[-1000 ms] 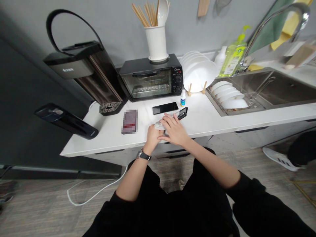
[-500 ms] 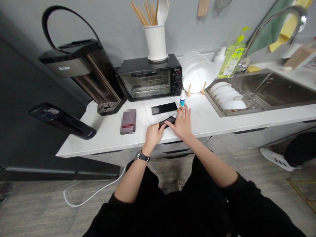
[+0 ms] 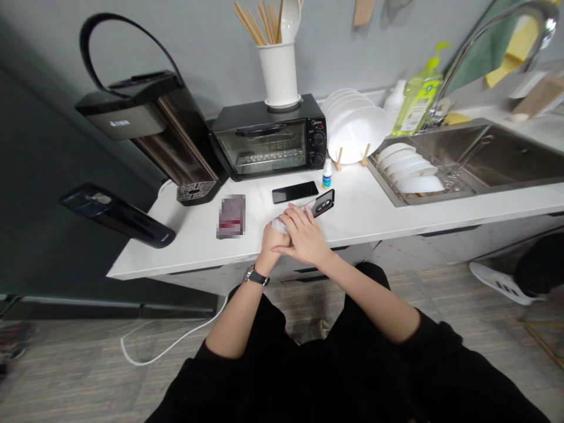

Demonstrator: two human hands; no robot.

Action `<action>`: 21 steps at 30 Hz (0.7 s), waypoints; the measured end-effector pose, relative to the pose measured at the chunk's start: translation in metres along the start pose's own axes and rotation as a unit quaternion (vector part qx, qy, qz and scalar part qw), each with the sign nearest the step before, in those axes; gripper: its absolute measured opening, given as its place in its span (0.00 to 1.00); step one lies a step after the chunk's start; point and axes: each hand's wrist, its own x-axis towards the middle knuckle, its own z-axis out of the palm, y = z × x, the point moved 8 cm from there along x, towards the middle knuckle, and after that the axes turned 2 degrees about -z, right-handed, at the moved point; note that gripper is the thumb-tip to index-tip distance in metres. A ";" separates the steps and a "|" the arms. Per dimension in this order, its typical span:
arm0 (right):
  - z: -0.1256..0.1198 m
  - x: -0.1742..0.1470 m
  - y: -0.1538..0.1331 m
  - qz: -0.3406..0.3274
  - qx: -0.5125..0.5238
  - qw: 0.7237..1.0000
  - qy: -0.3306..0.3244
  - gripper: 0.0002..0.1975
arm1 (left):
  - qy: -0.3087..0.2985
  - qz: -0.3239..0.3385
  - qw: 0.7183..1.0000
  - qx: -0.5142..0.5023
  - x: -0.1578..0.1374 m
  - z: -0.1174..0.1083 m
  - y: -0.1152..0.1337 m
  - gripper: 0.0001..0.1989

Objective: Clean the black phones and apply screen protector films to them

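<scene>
Just right of centre in the frame, near the front edge of the white countertop (image 3: 361,214), a dark, flat phone with round camera lenses on its back (image 3: 325,202) slants up and rightward from two bare hands. The left hand (image 3: 274,238) appears curled around its lower end, partly hidden; the right hand (image 3: 306,235) lies across it, fingers nearly together, and whether it grips anything I cannot tell. A thin whitish piece (image 3: 278,224) shows at the left knuckles. Handling this well likely calls for a firm left hold, light, even right-hand pressure, and short movements, sparing the black glossy-screened phone (image 3: 294,192) and small white blue-labelled bottle (image 3: 326,178) just above.
</scene>
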 end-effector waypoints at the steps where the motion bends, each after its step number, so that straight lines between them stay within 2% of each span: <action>1: -0.001 -0.001 0.004 -0.011 -0.009 1.000 -0.003 0.43 | -0.011 -0.002 0.999 0.039 0.001 0.000 0.000 0.10; 4: -0.002 -0.001 0.012 -0.040 -0.030 0.999 -0.006 0.42 | -0.031 0.000 0.989 0.145 0.002 -0.003 0.004 0.10; 6: -0.004 0.000 0.022 -0.038 -0.038 0.999 0.003 0.43 | -0.036 0.003 0.986 0.162 0.000 -0.007 0.010 0.08; 8: -0.010 0.000 0.042 -0.009 -0.043 0.999 0.023 0.44 | -0.039 0.002 0.987 0.156 -0.003 -0.011 0.017 0.11; 12: -0.029 -0.007 0.100 0.079 -0.058 0.993 0.059 0.43 | -0.028 -0.014 0.988 0.151 -0.007 -0.017 0.027 0.19; 14: -0.034 -0.008 0.116 0.100 -0.056 0.991 0.070 0.42 | -0.025 -0.021 0.988 0.153 -0.008 -0.018 0.030 0.20; 17: -0.031 -0.005 0.105 0.109 -0.033 0.990 0.086 0.41 | -0.026 -0.020 0.989 0.143 -0.008 -0.019 0.030 0.19; 21: -0.009 0.004 0.043 0.070 0.016 0.995 0.073 0.40 | -0.050 -0.025 0.985 0.165 -0.004 -0.015 0.024 0.12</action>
